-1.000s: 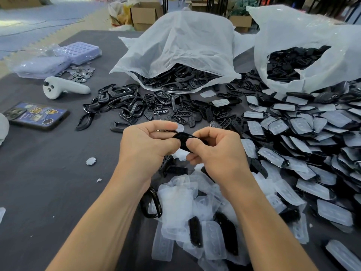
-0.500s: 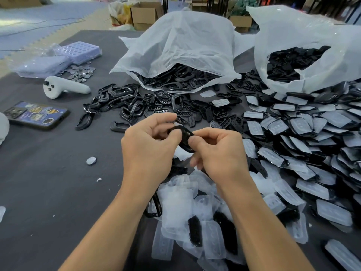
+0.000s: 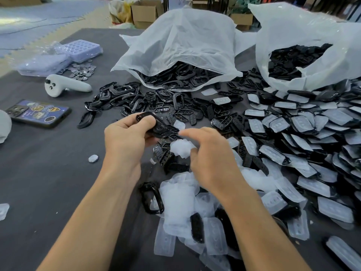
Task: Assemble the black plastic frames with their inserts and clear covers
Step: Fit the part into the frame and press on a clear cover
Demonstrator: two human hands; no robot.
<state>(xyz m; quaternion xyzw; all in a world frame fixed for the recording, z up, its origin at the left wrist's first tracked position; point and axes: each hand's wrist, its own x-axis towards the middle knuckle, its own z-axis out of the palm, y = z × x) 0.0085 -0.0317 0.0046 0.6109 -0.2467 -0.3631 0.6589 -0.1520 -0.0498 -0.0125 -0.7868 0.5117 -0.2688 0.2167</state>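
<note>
Gripping black oval plastic frame (image 3: 156, 126), left hand (image 3: 125, 139) angles it toward right hand (image 3: 213, 161), probably for fitting; right hand hovers over clear plastic covers (image 3: 181, 148) just below it, pinching one? can't tell.

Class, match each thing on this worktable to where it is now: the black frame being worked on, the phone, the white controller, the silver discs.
Things:
1. black frame
2. phone
3. white controller
4. silver discs

Places:
A. piled beside the lilac tray
B. gripped in the left hand
C. lying between discs and phone
D. flat near the left edge of the table

Pairs: 1-B, 2-D, 3-C, 4-A
</note>
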